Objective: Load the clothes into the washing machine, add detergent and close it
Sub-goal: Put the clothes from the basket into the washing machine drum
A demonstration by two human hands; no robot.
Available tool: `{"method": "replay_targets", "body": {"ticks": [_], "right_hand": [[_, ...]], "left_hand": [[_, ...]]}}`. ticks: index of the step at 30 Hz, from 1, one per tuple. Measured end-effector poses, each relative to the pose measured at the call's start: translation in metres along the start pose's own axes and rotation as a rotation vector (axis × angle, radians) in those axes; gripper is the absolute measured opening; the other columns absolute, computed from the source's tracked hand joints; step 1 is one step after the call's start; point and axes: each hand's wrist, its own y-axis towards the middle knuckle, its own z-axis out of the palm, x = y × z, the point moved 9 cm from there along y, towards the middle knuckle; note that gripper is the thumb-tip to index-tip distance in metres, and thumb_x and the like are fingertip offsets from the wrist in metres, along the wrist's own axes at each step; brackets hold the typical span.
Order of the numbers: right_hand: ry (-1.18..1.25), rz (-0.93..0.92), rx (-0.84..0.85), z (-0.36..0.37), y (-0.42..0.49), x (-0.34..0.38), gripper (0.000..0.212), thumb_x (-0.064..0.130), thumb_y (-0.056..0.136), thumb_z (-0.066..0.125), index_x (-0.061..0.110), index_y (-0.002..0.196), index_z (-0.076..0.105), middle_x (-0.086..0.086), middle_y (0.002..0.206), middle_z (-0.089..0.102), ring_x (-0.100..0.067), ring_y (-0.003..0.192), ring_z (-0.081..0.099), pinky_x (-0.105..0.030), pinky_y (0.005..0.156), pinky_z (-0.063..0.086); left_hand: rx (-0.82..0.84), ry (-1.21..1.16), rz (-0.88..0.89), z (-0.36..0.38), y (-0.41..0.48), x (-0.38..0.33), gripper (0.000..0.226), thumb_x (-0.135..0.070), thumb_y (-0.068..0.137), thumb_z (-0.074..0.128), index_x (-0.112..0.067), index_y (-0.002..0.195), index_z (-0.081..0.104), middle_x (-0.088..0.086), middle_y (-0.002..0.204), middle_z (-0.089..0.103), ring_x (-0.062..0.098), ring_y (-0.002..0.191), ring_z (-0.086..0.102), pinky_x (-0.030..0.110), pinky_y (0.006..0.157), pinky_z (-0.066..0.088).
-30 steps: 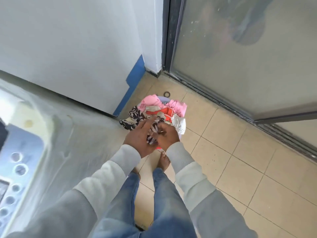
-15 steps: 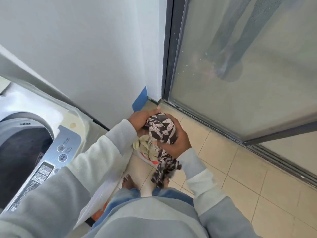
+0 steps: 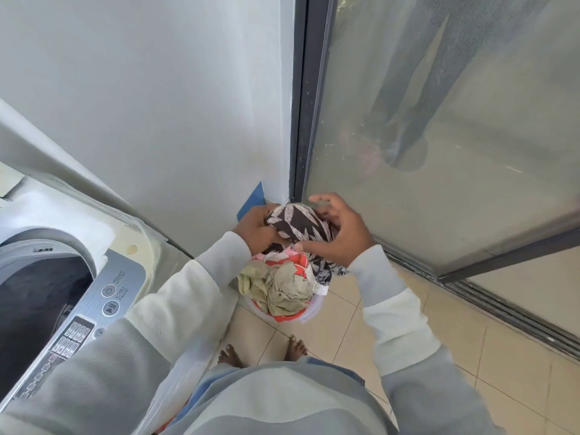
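Note:
A bundled dark brown cloth with a white leaf print (image 3: 298, 222) is held up between both hands, above the floor. My left hand (image 3: 255, 229) grips its left side. My right hand (image 3: 337, 229) curls round its right side, thumb underneath, and a tail of the cloth hangs below it. Directly beneath, a round plastic basket (image 3: 309, 313) on the floor holds beige, orange and pink clothes (image 3: 282, 285). At the left, the top-loading washing machine (image 3: 125, 277) stands with its dark drum opening (image 3: 34, 296) uncovered and a grey control panel (image 3: 91, 312) along its front.
A white wall (image 3: 157, 105) rises behind the machine, and a frosted glass sliding door (image 3: 455, 136) with a metal floor track (image 3: 502, 309) runs along the right. Beige floor tiles (image 3: 470, 356) spread to the right. My bare feet (image 3: 263, 353) stand just below the basket.
I have straightened up from the basket, lifting the leaf-print cloth out with both hands. The view swung left, so the machine's drum and panel now show.

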Motion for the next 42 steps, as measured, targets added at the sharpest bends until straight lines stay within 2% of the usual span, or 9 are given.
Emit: {"method": "replay_targets", "body": {"ticks": [2,6,10,13,18,23,31,35,42], "right_hand": [[0.093,-0.013,-0.031,-0.01,-0.004,-0.008,0.087,0.051,0.046,0.093,0.045,0.123,0.051,0.011,0.122,0.062,-0.01,0.116,0.059,-0.038,0.099,0.05],[0.323,-0.058,-0.033,0.01,0.001,-0.017,0.109,0.047,0.049,0.093,0.027,0.14,0.037,0.002,0.136,0.055,-0.018,0.129,0.051,-0.037,0.105,0.043],[0.429,-0.004,-0.165,0.015,0.004,-0.023,0.092,0.027,0.046,0.096,0.015,0.125,0.05,0.006,0.114,0.068,-0.008,0.109,0.063,-0.022,0.09,0.048],[0.389,0.062,-0.327,-0.002,0.0,-0.033,0.071,0.026,0.047,0.088,0.028,0.11,0.058,0.011,0.101,0.071,-0.004,0.095,0.067,-0.024,0.083,0.051],[-0.158,0.076,-0.156,-0.002,0.005,-0.012,0.062,0.047,0.051,0.081,0.044,0.107,0.056,0.008,0.1,0.071,-0.019,0.094,0.068,-0.037,0.085,0.055],[-0.472,0.025,-0.068,0.001,0.006,0.025,0.07,0.037,0.066,0.081,0.032,0.126,0.047,0.004,0.103,0.068,-0.024,0.095,0.064,-0.027,0.08,0.048],[-0.086,-0.029,-0.06,-0.04,-0.009,0.022,0.097,0.053,0.039,0.09,0.058,0.124,0.043,0.014,0.12,0.059,-0.006,0.12,0.052,-0.022,0.097,0.038],[0.19,-0.115,-0.033,-0.007,-0.003,0.007,0.103,0.014,0.045,0.094,0.03,0.133,0.043,0.001,0.126,0.06,-0.012,0.118,0.059,-0.027,0.099,0.047],[0.101,0.101,-0.227,-0.015,0.001,-0.016,0.078,0.03,0.044,0.089,0.022,0.114,0.057,0.013,0.101,0.066,0.006,0.09,0.064,-0.014,0.083,0.05]], "left_hand": [[-0.032,-0.213,-0.013,-0.003,0.001,0.001,0.037,0.021,0.074,0.061,-0.005,0.1,0.064,-0.012,0.064,0.069,0.004,0.058,0.061,0.014,0.052,0.046],[-0.09,-0.595,-0.103,0.013,0.008,0.013,0.047,-0.002,0.063,0.08,-0.009,0.108,0.07,0.011,0.108,0.07,0.031,0.103,0.064,0.04,0.092,0.051],[0.024,-0.443,-0.188,0.039,0.005,0.012,0.03,-0.004,0.091,0.056,0.005,0.12,0.058,0.001,0.102,0.062,0.0,0.075,0.061,0.009,0.065,0.049],[0.223,-0.459,-0.25,0.047,0.006,0.015,0.048,-0.011,0.07,0.077,-0.007,0.115,0.061,0.006,0.103,0.071,0.022,0.097,0.066,0.032,0.085,0.053],[0.282,0.08,0.113,0.018,0.019,-0.011,0.117,-0.024,0.043,0.089,-0.029,0.142,0.026,0.003,0.13,0.052,0.017,0.115,0.058,0.03,0.094,0.051],[-0.053,0.759,0.209,0.015,0.015,-0.034,0.058,-0.025,0.07,0.073,-0.021,0.124,0.052,0.0,0.108,0.064,0.02,0.1,0.062,0.021,0.078,0.039],[-0.125,-0.083,0.074,-0.009,0.021,0.0,0.06,-0.003,0.035,0.072,-0.022,0.092,0.067,-0.006,0.083,0.071,0.021,0.087,0.063,0.04,0.081,0.056],[-0.122,-0.328,0.096,0.01,0.019,0.0,0.072,-0.003,0.034,0.076,-0.009,0.104,0.066,0.014,0.102,0.07,0.035,0.104,0.063,0.052,0.087,0.053],[0.129,-0.015,0.197,0.012,0.023,-0.01,0.111,-0.026,0.039,0.083,-0.026,0.134,0.025,-0.005,0.122,0.051,0.011,0.111,0.058,0.037,0.095,0.051]]}}
